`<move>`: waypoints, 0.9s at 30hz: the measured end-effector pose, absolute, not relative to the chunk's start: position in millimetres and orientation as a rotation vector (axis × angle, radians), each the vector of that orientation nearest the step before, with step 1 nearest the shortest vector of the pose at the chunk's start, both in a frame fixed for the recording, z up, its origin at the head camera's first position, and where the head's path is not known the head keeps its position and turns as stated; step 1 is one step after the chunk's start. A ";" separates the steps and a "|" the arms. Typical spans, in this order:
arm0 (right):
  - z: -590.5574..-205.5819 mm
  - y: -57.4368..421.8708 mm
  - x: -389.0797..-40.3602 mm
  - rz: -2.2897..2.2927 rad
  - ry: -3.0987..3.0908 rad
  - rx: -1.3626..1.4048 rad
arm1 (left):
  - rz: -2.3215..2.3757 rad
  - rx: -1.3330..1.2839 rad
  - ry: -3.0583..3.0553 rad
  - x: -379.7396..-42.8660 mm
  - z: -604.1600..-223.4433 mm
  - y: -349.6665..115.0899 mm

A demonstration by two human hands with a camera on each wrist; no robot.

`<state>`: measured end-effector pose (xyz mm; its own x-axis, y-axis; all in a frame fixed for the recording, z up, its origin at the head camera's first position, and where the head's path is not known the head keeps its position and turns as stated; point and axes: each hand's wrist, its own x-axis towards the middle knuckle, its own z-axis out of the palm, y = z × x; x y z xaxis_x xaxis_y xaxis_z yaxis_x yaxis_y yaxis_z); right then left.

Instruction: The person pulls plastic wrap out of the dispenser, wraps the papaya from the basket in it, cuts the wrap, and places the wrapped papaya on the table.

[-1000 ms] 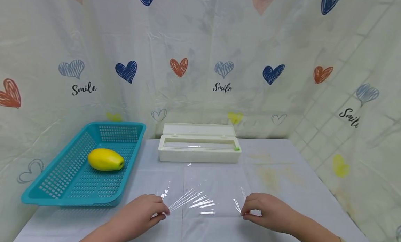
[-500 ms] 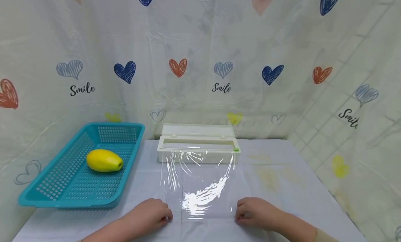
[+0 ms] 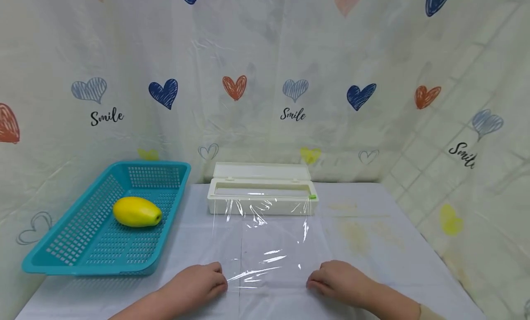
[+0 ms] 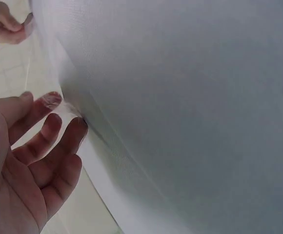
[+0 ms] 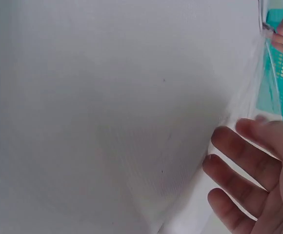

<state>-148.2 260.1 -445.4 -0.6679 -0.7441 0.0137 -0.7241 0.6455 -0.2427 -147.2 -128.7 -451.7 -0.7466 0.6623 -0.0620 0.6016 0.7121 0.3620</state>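
Observation:
A sheet of clear cling film [image 3: 265, 258] stretches from the white dispenser box [image 3: 262, 207] toward the front of the table. At the sheet's near left corner, my left hand [image 3: 198, 282] pinches the film between thumb and fingers. The right hand [image 3: 341, 283] pinches the near right corner. In the left wrist view, film clings to the fingertips [image 4: 51, 100] of the left hand. Bunched film [image 5: 249, 92] runs from one hand to the other in the right wrist view. The dispenser's lid [image 3: 262, 171] stands raised, with a green slider [image 3: 312, 197] at its right end.
A teal perforated basket [image 3: 136, 268] stands at the left, holding a yellow oblong fruit [image 3: 136, 212] that looks like a papaya. The table has a white cover [image 3: 397, 264] with yellowish stains at the right. A heart-printed curtain [image 3: 256, 48] hangs right behind.
Both hands have come slightly closer together and lower. The film now shows as a sheet from the dispenser's front to the hands, with its bright glare shrunk since half a second ago.

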 end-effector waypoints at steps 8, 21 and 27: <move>-454.9 256.5 -145.9 -0.184 2.866 -1.337 | 0.419 0.980 2.792 -148.3 -457.3 -125.8; -460.1 257.8 -146.2 -0.009 2.948 -1.606 | 0.251 1.070 2.932 -144.1 -456.2 -119.8; -454.0 256.5 -143.2 -0.110 2.854 -1.322 | 0.330 1.042 2.972 -141.0 -462.9 -124.2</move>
<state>-143.2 256.5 -454.0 -0.6471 -0.7616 0.0343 -0.7620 0.6447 -0.0614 -141.0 -124.2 -462.9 -0.7830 0.6153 0.0918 0.6204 0.7616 0.1872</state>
